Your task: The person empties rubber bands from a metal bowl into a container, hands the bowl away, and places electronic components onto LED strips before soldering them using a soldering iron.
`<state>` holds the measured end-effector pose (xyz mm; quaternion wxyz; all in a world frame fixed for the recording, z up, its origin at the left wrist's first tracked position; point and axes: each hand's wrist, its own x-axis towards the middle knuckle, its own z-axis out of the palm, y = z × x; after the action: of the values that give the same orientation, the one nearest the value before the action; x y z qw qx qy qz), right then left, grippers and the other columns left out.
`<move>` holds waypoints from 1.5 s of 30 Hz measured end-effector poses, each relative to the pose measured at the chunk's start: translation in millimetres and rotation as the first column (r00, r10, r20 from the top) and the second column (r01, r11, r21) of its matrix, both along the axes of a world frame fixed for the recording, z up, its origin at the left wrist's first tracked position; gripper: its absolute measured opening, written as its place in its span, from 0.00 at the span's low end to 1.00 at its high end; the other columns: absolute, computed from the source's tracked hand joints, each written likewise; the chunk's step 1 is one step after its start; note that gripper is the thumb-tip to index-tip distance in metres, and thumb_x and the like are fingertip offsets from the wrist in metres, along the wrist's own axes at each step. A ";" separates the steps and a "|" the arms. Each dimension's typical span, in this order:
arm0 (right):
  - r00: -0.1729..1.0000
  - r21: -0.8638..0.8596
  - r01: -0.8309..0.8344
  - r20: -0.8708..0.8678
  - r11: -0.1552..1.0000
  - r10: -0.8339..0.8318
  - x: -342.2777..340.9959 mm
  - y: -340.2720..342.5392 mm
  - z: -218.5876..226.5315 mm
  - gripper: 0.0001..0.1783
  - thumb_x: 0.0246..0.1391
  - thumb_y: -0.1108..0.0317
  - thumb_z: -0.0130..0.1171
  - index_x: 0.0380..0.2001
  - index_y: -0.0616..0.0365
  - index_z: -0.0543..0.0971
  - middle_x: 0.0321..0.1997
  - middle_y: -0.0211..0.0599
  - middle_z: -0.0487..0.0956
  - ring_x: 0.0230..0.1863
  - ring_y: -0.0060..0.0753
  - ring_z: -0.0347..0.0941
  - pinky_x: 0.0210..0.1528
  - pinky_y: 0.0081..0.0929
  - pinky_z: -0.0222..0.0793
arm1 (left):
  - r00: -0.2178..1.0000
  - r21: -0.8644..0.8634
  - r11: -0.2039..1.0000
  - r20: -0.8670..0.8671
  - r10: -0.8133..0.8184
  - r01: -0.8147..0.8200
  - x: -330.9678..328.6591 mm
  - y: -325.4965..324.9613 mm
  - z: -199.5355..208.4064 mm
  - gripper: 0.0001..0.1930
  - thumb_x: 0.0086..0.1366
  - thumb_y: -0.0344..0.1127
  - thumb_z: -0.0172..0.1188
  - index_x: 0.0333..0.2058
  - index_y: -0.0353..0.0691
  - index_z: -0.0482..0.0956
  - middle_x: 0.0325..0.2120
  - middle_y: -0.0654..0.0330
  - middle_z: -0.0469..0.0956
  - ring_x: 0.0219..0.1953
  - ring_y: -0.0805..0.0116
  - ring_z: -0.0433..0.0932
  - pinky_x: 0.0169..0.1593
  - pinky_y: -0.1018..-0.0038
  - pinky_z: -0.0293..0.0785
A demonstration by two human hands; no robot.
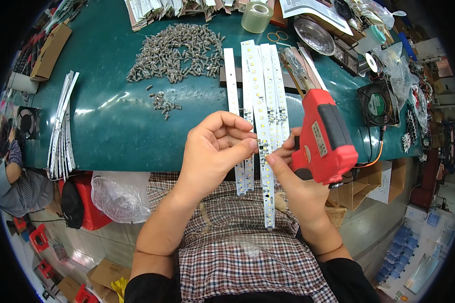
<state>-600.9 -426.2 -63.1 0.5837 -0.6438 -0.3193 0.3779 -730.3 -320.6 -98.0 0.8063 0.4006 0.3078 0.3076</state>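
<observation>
A long narrow white LED circuit board, dotted with yellow chips and small black parts, slants down over my lap. My right hand pinches it between thumb and fingers. That same hand holds a red soldering gun with a black grip, its tip pointing up and away. My left hand is closed in a pinch at the board's left edge; whatever its fingertips hold is hidden. More white LED boards lie side by side behind the hands, overhanging the table's front edge.
On the green table lie a pile of small metallic parts and a smaller cluster. Thin strips are stacked at left. A tape roll, metal dish, wire spool and black fan stand behind and right.
</observation>
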 end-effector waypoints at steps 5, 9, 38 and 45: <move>0.993 0.058 0.000 0.122 0.998 -0.007 -0.7 -3.2 -15.0 0.27 0.51 0.83 0.62 0.54 0.67 0.66 0.40 0.34 0.73 0.37 0.20 0.75 0.35 0.19 0.72 | 0.979 0.273 0.958 -0.159 0.131 -0.084 5.1 -7.3 7.5 0.13 0.58 0.20 0.63 0.42 0.31 0.73 0.34 0.57 0.79 0.35 0.75 0.80 0.40 0.78 0.80; 0.990 0.045 -0.035 0.137 0.998 0.029 -1.3 -3.7 -6.7 0.27 0.52 0.82 0.62 0.54 0.67 0.66 0.40 0.34 0.72 0.37 0.20 0.76 0.36 0.19 0.72 | 0.991 0.191 0.978 -0.080 0.105 -0.088 3.0 -5.5 2.2 0.13 0.59 0.21 0.62 0.43 0.30 0.73 0.34 0.58 0.79 0.35 0.74 0.80 0.40 0.78 0.80; 0.927 0.078 0.286 0.230 0.955 -0.296 31.2 -25.6 13.5 0.26 0.48 0.86 0.63 0.50 0.63 0.68 0.37 0.32 0.73 0.35 0.19 0.73 0.39 0.17 0.71 | 0.897 0.217 0.969 -0.442 -0.011 0.119 7.0 52.6 -24.7 0.19 0.58 0.26 0.61 0.49 0.26 0.77 0.29 0.62 0.79 0.30 0.78 0.77 0.34 0.83 0.76; 0.931 0.099 0.265 0.232 0.959 -0.281 36.2 -26.9 9.4 0.26 0.48 0.86 0.63 0.50 0.63 0.68 0.38 0.33 0.72 0.36 0.19 0.73 0.39 0.17 0.72 | 0.910 0.233 0.967 -0.415 0.002 0.104 36.4 40.3 -27.2 0.17 0.58 0.25 0.62 0.47 0.25 0.77 0.29 0.61 0.79 0.29 0.79 0.78 0.33 0.84 0.77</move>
<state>-564.7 -453.1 -53.7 0.6078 -0.7037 -0.3083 0.2006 -693.9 -280.3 -125.1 0.6743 0.5625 0.4188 0.2314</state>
